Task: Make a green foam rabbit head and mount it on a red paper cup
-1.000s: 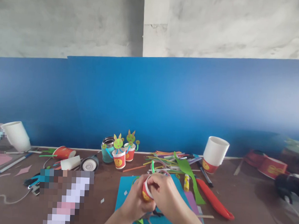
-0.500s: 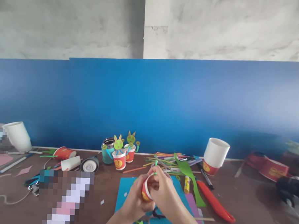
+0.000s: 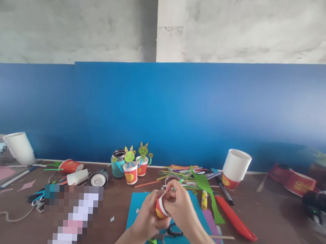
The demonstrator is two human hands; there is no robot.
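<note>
My left hand (image 3: 148,212) is wrapped round a small red and white paper cup (image 3: 161,207), tilted with its mouth toward the right. My right hand (image 3: 179,201) is closed, its thumb and fingers reaching into the mouth of the cup. The tip of a thin green strip (image 3: 181,181) shows just past the right knuckles; the rest of it is hidden by the hand. Below the hands, dark-handled scissors (image 3: 174,230) lie on a blue sheet (image 3: 135,203). Two finished cups with green animal faces, a front one (image 3: 130,173) and a rear one (image 3: 142,166), stand farther back.
A teal flask (image 3: 117,166) stands behind the cups. Colourful thin sticks (image 3: 182,170), a green sheet strip (image 3: 207,190), a glue stick (image 3: 204,200) and a red-handled tool (image 3: 236,218) lie ahead and right. Stacked cups (image 3: 236,168) stand by the blue partition (image 3: 163,111).
My right hand has turned at the cup's mouth, its knuckles rising slightly. The green tip has shifted right and leans over. My left hand still holds the cup in nearly the same place.
</note>
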